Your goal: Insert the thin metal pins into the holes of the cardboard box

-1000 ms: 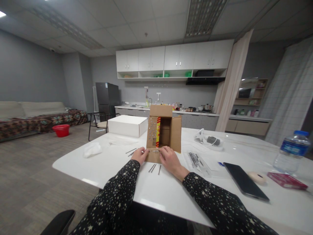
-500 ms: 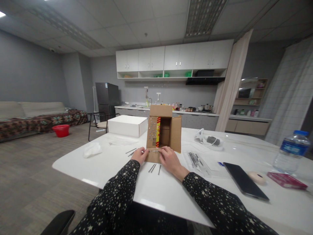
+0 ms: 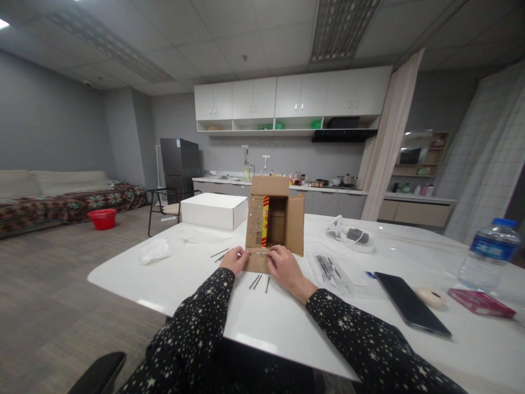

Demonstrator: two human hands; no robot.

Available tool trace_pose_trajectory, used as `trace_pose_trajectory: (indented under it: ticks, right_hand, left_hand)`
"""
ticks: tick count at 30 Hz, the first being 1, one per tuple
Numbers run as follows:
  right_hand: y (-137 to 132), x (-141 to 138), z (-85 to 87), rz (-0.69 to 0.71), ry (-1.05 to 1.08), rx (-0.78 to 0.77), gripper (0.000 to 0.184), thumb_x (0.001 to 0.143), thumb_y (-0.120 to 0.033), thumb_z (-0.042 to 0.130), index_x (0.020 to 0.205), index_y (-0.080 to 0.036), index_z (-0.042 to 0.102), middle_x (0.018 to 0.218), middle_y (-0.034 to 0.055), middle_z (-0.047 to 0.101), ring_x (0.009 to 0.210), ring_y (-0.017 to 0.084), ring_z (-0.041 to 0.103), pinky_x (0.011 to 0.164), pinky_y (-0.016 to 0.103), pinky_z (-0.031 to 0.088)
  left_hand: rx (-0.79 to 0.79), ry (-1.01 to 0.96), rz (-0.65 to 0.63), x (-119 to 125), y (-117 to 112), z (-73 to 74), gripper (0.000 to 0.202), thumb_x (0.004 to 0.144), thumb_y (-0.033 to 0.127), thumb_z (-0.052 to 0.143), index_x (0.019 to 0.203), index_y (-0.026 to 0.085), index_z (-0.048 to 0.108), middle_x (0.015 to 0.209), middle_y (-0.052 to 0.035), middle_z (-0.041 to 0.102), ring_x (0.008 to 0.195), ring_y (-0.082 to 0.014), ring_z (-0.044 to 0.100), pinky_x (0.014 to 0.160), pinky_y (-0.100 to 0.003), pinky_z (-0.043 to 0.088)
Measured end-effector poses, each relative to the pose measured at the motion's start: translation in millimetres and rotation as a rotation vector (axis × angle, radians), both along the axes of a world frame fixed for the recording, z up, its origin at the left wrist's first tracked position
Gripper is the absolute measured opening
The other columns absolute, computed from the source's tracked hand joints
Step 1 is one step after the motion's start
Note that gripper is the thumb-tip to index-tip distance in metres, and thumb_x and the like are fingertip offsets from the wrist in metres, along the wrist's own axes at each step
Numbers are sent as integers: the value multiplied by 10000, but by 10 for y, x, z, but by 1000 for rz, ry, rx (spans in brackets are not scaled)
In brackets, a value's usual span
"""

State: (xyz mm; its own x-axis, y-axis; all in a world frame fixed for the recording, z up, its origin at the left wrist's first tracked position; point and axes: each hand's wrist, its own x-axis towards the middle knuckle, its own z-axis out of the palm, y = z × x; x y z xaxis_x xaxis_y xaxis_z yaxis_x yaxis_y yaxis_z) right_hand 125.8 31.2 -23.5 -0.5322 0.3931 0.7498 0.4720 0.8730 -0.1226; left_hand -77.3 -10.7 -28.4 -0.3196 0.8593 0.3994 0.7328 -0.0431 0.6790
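Observation:
A brown cardboard box (image 3: 283, 221) lies on its side on the white table (image 3: 262, 323), its opening towards me and its flaps spread. Small metal studs dot its left flap and its lower flap (image 3: 256, 264). My left hand (image 3: 234, 260) rests with curled fingers at the left edge of the lower flap. On the right part of that flap my right hand (image 3: 285, 267) presses down, fingers bent. Three loose nails (image 3: 258, 282) lie on the table just in front of the flap, between my wrists. What the fingertips pinch, if anything, is too small to make out.
A white box (image 3: 214, 210) stands behind the cardboard box at left, with a crumpled white bag (image 3: 153, 250) and two nails (image 3: 220, 254) nearby. To the right lie a clear bag of nails (image 3: 330, 269), a black phone (image 3: 411, 310), a water bottle (image 3: 489, 254) and a red pack (image 3: 480, 302).

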Motion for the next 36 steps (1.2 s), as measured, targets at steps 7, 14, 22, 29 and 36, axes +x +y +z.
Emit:
trace_pose_trajectory:
  ticks: [7,14,22,29,36]
  right_hand:
    - [7,-2,-17,8,-15,-2,133,861,-132,511,934,-172,615,995,89,594,932,215,533,846,374,451]
    - [-56,-13,-7,62,-45,14,142,837,-103,529,933,-174,604,981,88,603,927,212,545,848,373,440]
    - [-128,-17,-33,231,-239,19,111,871,-129,506,886,-171,608,830,55,651,812,181,598,759,299,446]
    - [-176,12,-11,209,-294,-50,121,879,-144,497,883,-170,615,841,46,657,776,160,609,709,257,437]
    - [-188,10,7,219,-300,-64,130,873,-133,500,901,-176,619,867,44,647,782,153,606,719,257,441]
  left_hand:
    - [-5,-9,-1,9,-14,16,313,793,444,483,596,205,438,539,14,557,537,-141,479,575,-247,341]
    - [0,-21,-6,19,-16,20,309,784,441,483,590,205,442,551,3,571,547,-143,485,569,-244,333]
    - [12,-27,-21,11,-2,8,316,775,438,498,573,206,427,494,22,523,505,-129,438,549,-238,317]
    - [0,-5,-9,20,-21,31,314,786,431,488,576,206,423,504,22,529,524,-131,448,559,-238,326]
    - [-1,-11,-11,23,-23,36,319,778,447,487,577,206,427,521,17,543,529,-134,455,556,-239,328]
